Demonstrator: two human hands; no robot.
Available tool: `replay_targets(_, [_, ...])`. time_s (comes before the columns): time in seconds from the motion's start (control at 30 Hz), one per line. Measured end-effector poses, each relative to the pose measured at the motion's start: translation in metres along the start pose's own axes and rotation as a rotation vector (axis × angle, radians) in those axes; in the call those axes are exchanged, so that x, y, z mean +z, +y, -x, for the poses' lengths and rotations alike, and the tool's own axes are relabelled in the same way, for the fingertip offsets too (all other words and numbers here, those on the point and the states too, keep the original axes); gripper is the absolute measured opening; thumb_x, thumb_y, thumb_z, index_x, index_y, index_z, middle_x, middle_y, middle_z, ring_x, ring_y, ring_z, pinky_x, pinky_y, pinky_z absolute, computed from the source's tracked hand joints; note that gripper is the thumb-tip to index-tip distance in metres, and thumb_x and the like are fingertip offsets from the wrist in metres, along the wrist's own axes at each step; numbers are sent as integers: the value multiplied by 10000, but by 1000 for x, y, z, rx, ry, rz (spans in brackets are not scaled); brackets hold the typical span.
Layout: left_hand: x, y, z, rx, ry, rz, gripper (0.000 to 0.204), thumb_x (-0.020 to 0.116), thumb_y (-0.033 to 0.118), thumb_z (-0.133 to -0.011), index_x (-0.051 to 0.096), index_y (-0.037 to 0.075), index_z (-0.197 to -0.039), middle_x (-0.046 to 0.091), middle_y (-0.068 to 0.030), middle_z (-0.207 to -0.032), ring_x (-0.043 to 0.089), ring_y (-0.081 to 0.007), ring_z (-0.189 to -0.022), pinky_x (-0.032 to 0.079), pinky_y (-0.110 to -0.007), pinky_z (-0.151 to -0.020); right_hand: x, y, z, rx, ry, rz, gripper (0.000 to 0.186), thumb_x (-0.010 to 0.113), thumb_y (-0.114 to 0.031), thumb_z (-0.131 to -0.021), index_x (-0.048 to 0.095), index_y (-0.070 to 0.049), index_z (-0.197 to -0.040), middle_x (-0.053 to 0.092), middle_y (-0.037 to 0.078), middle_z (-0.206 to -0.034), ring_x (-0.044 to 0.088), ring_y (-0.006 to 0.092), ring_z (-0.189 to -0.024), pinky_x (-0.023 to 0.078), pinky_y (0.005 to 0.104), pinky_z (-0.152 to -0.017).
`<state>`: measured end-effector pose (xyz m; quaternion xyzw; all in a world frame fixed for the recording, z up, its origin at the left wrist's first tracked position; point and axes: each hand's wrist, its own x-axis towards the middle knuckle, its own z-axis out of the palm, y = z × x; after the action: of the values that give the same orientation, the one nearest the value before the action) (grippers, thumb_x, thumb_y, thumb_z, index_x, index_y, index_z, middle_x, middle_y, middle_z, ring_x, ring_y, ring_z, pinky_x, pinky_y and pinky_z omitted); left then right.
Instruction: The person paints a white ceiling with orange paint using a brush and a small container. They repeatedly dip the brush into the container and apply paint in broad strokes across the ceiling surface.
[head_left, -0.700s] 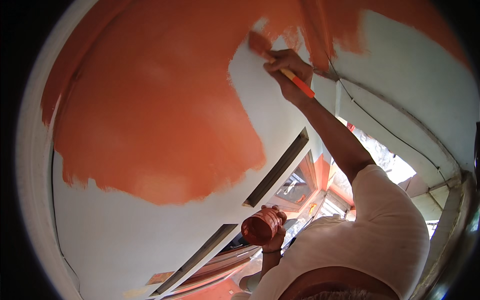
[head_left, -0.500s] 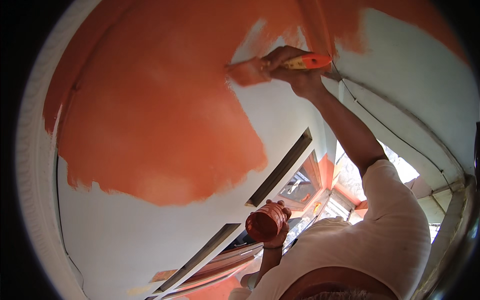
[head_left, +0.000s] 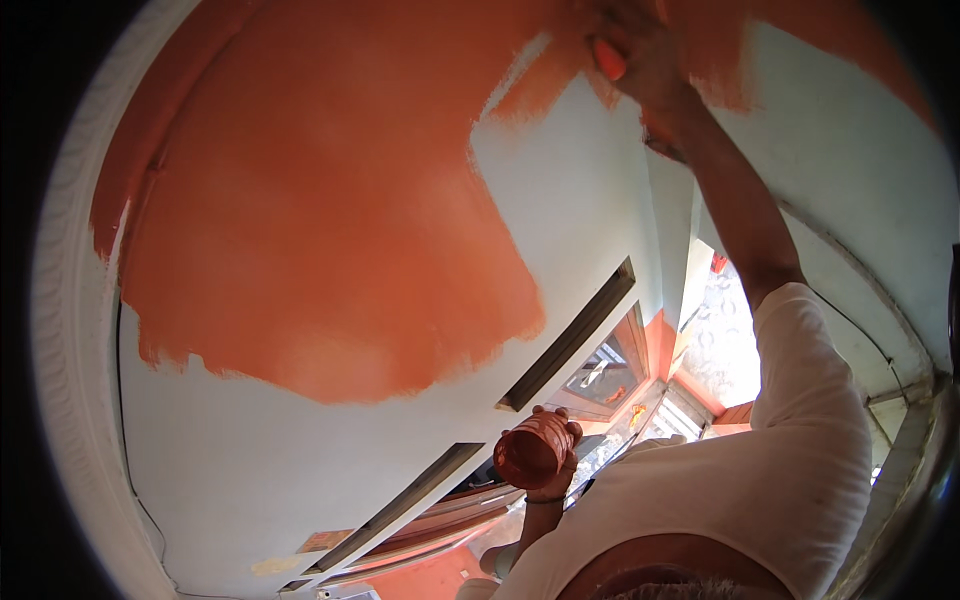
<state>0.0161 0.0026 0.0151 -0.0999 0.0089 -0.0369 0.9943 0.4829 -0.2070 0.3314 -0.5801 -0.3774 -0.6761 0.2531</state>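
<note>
hands at the ceiling

nearest, the left hand (head_left: pixel 548 478) is raised on a bent arm, fingers wrapped around a small orange paint pot (head_left: pixel 531 449) held tilted. beyond, the right arm stretches fully up; the right hand (head_left: pixel 640 62) is closed on an orange brush handle (head_left: pixel 607 57) against the ceiling (head_left: pixel 300 480), at the edge of the orange paint patch (head_left: pixel 320 230).

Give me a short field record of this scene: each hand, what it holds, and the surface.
right hand: raised, grip on a brush with orange handle against the ceiling
left hand: holds an orange paint-coated container, lower down
ceiling: pale, large part covered in orange paint
unpainted area: middle strip and lower left
</note>
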Motion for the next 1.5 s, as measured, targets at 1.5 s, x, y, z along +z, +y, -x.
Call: replay_targets(1.5, [2,-5,2,58,-90,8,497,663,419,-1017,640,151,-1434,500,-202,-1482,464,-382,-1401,625,-607,-981,6,-128,-51,235,-161,-1099,18,735,-41,-959,727,-27,-951,731,111,-1073,699,210,-1006,576,343,-953])
